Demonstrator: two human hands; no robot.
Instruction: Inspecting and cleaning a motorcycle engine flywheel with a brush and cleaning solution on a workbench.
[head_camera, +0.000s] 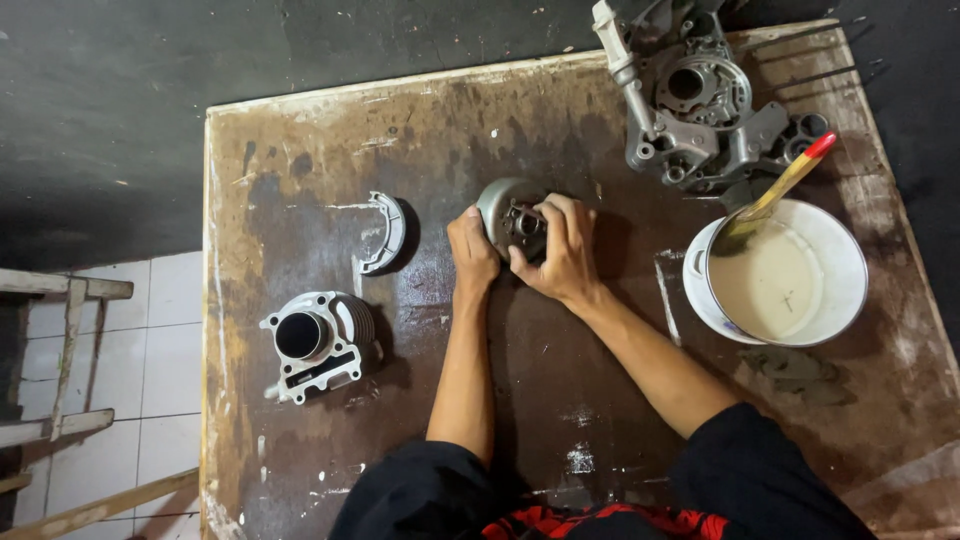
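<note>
Both hands (520, 250) grip a round metal part (508, 212); bowl (840, 250) holds cloudy liquid (765, 285).

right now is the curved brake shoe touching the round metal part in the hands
Apart. The head view shows bare, stained tabletop between the brake shoe and the round metal part, which the left hand and right hand grip.

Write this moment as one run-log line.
left hand: on round metal part | right hand: on same part | part: on worn table | nearby: cylinder block, bowl
</note>
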